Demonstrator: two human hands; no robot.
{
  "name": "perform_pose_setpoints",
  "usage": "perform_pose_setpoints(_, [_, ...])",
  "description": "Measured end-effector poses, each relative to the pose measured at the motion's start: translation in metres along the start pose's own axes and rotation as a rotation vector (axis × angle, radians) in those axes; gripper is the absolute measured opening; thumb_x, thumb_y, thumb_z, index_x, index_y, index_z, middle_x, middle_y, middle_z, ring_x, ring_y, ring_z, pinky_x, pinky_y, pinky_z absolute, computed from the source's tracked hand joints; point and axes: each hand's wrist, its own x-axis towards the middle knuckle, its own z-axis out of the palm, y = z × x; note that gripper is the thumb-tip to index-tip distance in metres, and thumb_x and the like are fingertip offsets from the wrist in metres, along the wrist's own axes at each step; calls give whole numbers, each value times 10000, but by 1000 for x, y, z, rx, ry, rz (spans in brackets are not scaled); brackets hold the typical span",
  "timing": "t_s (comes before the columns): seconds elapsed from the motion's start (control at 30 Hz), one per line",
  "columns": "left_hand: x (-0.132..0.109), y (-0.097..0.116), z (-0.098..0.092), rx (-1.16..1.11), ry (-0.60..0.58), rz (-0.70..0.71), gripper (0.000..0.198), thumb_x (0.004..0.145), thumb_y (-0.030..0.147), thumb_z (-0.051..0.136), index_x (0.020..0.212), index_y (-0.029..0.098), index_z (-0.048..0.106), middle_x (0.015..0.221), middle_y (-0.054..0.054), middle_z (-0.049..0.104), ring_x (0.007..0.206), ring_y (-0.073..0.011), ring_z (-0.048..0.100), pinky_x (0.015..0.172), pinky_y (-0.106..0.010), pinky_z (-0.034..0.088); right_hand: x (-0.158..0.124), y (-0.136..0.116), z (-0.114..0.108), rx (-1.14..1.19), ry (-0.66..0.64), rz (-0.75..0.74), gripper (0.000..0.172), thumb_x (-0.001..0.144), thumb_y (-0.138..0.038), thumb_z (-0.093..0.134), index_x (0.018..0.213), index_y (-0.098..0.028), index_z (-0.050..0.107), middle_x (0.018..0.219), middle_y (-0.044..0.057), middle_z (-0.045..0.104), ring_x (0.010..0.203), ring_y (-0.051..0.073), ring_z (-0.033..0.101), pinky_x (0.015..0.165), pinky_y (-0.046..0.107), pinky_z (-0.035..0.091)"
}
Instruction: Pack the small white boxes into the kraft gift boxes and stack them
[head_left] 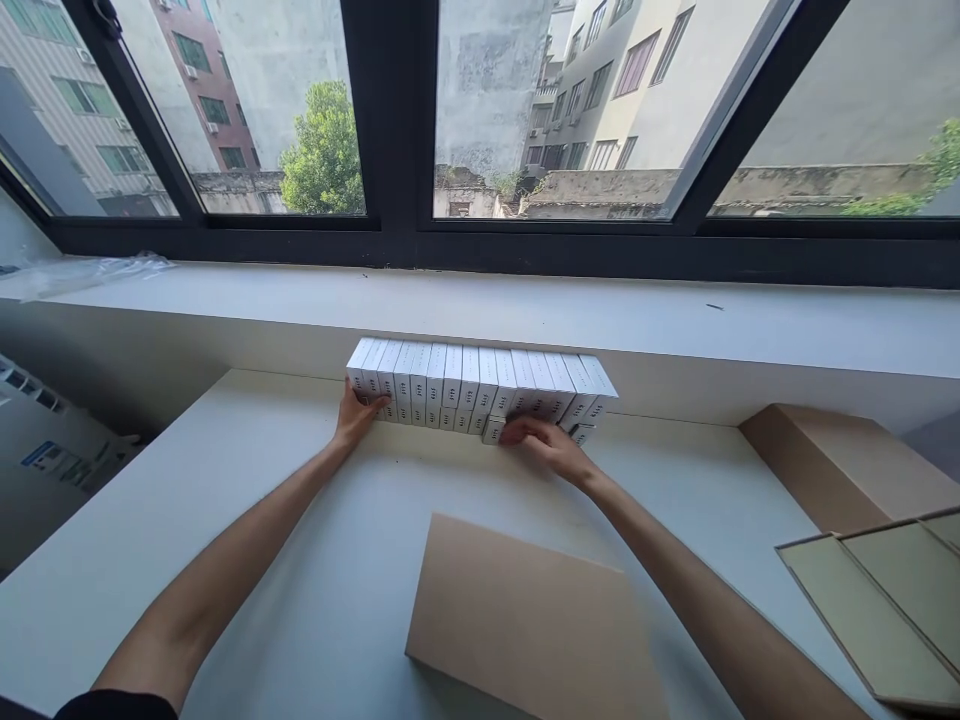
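Observation:
A long block of small white boxes, printed with dark marks and stacked in two layers, stands against the wall under the window ledge. My left hand grips its left end, thumb across the front and the other fingers round the side. Toward the right of the block, my right hand has its fingers bent together at the lower layer. They are at a small white box that juts slightly forward. The right fingertips are somewhat blurred, and this hand hides part of the lower layer behind it.
A brown cardboard box sits on the white tabletop between my forearms. Another cardboard box and a pale panelled piece with brown edges are at the right. Clear plastic lies on the window ledge.

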Motion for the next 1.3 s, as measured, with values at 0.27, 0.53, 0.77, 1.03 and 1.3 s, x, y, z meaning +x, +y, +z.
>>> perform_pose_setpoints(0.27, [-1,4,0,13,-4,-2,759,643,375,870,1271,207,478,1179,-122,687,1123,-269,652,955,-415,540,25,-13,19,22,-131,11,331,854,-301,501,1065,-221,744,1172,60,738,1138,242,668,1057,455,489])
perform_pose_setpoints(0.53, [-1,11,1,51,7,-34,739,635,306,880,1262,200,503,1179,-117,689,1095,-273,656,913,-415,562,45,-26,39,14,-207,1,319,868,-286,531,1093,-221,747,1188,81,729,1152,277,662,1078,522,465])
perform_pose_setpoints(0.77, [1,13,1,42,21,-38,731,608,275,906,1209,202,497,1154,-113,701,1085,-272,664,912,-403,567,75,-50,52,29,-339,-26,431,847,-324,646,1268,-236,671,1358,83,642,1266,273,594,1119,502,445])
perform_pose_setpoints(1.03, [0,16,1,54,23,-51,708,635,284,894,1221,200,506,1156,-120,702,1073,-274,667,890,-384,564,110,-71,76,6,-406,-39,602,882,-391,651,1445,-229,513,1431,112,579,1348,277,523,1155,483,403])
perform_pose_setpoints(1.3, [4,13,2,-6,-4,-17,1084,578,353,931,1470,249,323,1335,-129,619,1274,-293,576,1062,-418,491,4,-103,47,-5,-448,-52,423,937,-489,582,1305,-292,648,1324,48,663,1227,257,617,1055,436,499])
